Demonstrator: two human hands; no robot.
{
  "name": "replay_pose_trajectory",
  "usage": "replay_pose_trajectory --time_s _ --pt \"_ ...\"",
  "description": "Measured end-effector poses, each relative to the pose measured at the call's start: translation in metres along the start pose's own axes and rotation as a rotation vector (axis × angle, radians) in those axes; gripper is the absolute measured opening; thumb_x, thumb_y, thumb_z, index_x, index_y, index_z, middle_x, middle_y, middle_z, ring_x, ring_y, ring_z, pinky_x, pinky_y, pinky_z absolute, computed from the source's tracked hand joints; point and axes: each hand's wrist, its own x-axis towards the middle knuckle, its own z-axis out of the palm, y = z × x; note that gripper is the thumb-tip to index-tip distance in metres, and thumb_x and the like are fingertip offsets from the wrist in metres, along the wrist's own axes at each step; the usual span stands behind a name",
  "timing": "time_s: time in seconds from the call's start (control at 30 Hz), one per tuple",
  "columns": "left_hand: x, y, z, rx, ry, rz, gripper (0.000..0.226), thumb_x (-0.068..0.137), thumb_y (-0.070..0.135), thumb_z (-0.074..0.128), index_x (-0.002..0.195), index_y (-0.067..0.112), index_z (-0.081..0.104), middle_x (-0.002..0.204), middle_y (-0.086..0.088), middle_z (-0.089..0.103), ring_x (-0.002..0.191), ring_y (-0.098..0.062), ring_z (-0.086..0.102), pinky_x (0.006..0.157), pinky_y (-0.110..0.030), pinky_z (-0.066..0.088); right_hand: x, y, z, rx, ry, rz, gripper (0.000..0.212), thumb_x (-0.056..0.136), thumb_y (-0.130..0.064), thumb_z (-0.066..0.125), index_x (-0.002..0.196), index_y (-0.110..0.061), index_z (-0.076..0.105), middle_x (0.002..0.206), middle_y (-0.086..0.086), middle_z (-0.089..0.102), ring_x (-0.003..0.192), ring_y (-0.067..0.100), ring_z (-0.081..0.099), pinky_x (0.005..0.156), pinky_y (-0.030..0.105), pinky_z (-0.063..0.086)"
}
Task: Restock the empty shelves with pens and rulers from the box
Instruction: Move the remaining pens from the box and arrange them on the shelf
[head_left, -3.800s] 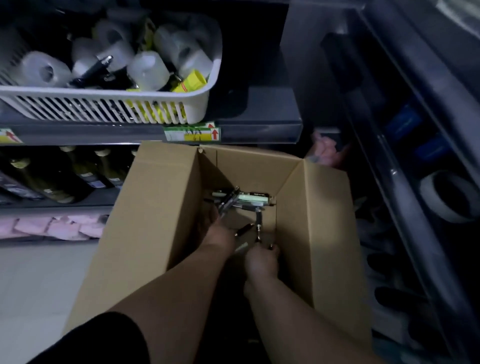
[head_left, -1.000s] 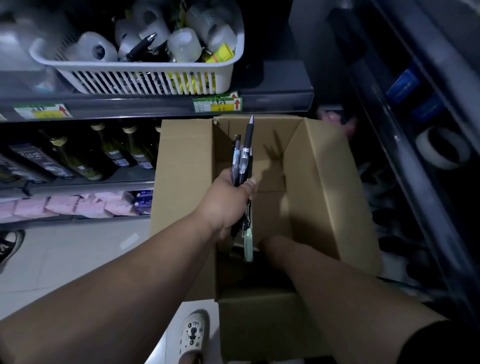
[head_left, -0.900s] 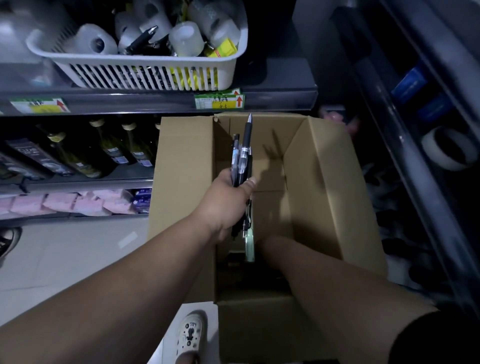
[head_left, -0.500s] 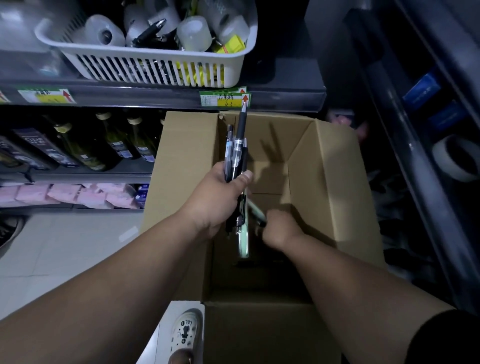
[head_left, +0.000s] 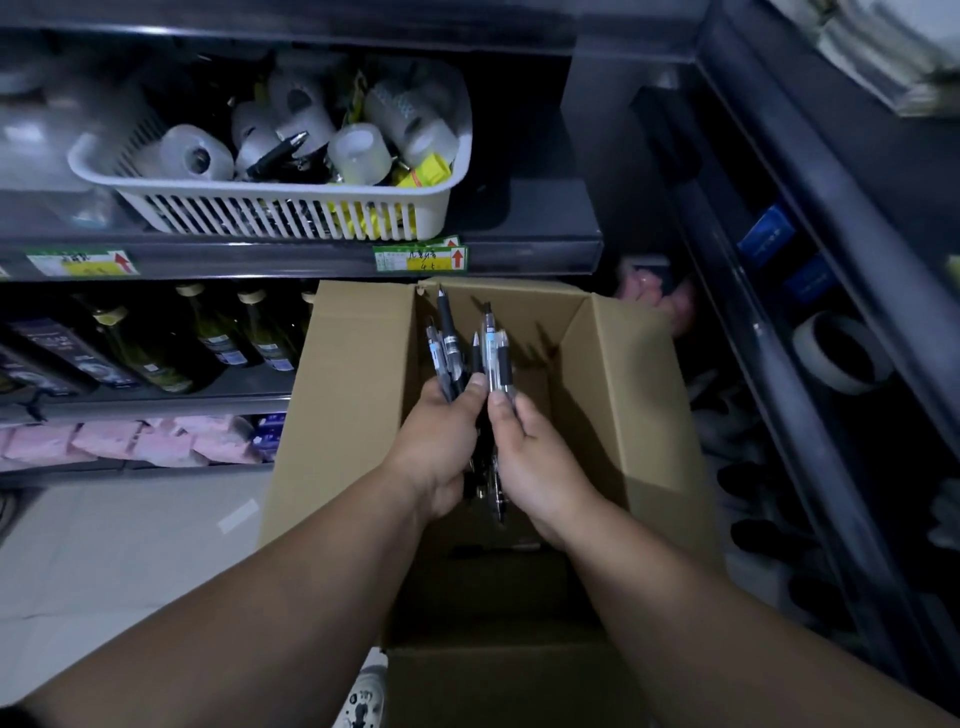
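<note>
both forearms (head_left: 291, 597) bare to the frame edge; white shoe (head_left: 365, 699) with small dark markings.

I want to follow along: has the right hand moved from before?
Yes. The right hand rose from deep inside the cardboard box, up beside the left hand, gripping pens.

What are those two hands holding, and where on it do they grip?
The left hand grips a bundle of pens around their middles; the right hand pinches a clear pen at its middle.

Dim shop aisle | dark metal shelving (head_left: 545, 244) ahead and at right | white slotted basket (head_left: 280, 213) of tape rolls (head_left: 358, 153) on upper shelf | bottles (head_left: 156, 353) one tier below | pale tiled floor (head_left: 104, 561) at left
</note>
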Motion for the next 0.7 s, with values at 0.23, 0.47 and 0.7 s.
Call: replay_pose_trajectory --time_s 0.23,0.47,0.7 --pt "-0.007 0.007 0.004 -0.045 -0.177 -0.056 0.024 0.098 0.032 0.051 0.12 0.022 0.052 0.108 -0.005 0.068 0.104 -0.02 0.065 0.087 -0.038 0.053 -0.006 -0.019 -0.011 -0.176 0.022 -0.03 0.036 0.105 -0.029 0.032 0.134 -0.022 0.053 0.119 -0.001 0.049 0.111 0.015 0.052 0.089 0.019 0.038" --pt "0.003 0.014 -0.008 -0.009 -0.111 -0.103 0.049 0.08 0.015 0.075 0.122 0.004 0.05 0.105 -0.02 0.069 0.09 -0.029 0.071 0.072 -0.038 0.057 -0.008 -0.027 -0.011 -0.302 -0.213 0.002 0.048 0.101 -0.031 0.036 0.149 -0.026 0.035 0.148 0.0 0.039 0.134 0.017 0.038 0.113 0.032 0.029" --pt "0.013 0.012 -0.014 0.1 -0.11 -0.059 0.033 0.08 0.008 0.073 0.11 -0.002 0.06 0.086 -0.016 0.069 0.076 -0.029 0.069 0.069 -0.04 0.057 -0.017 -0.019 -0.012 0.065 -0.29 0.141 0.067 0.097 -0.029 0.043 0.151 -0.049 0.009 0.126 -0.026 0.048 0.098 -0.012 0.053 0.086 0.014 0.043"
